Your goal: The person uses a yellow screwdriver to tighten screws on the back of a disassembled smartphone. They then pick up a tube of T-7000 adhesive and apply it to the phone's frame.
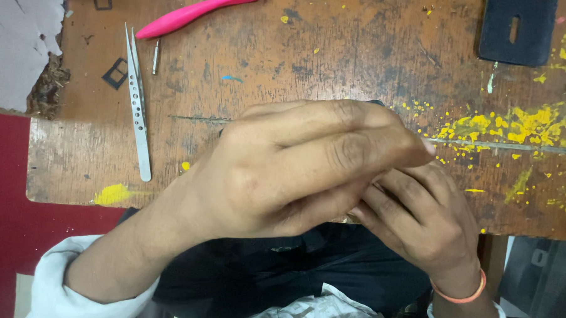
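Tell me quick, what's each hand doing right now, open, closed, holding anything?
Left hand: fingers curled over the right hand, contents hidden; cannot be told.
Right hand: fingers curled beneath the left, anything held is hidden; cannot be told.

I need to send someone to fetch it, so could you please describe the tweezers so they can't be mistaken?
Start at the worn wooden table and look to its left part, beside the left hand. The tweezers lie there lengthwise, tips pointing away. They are slim silver metal with a row of holes, unlike the pink tool above them.
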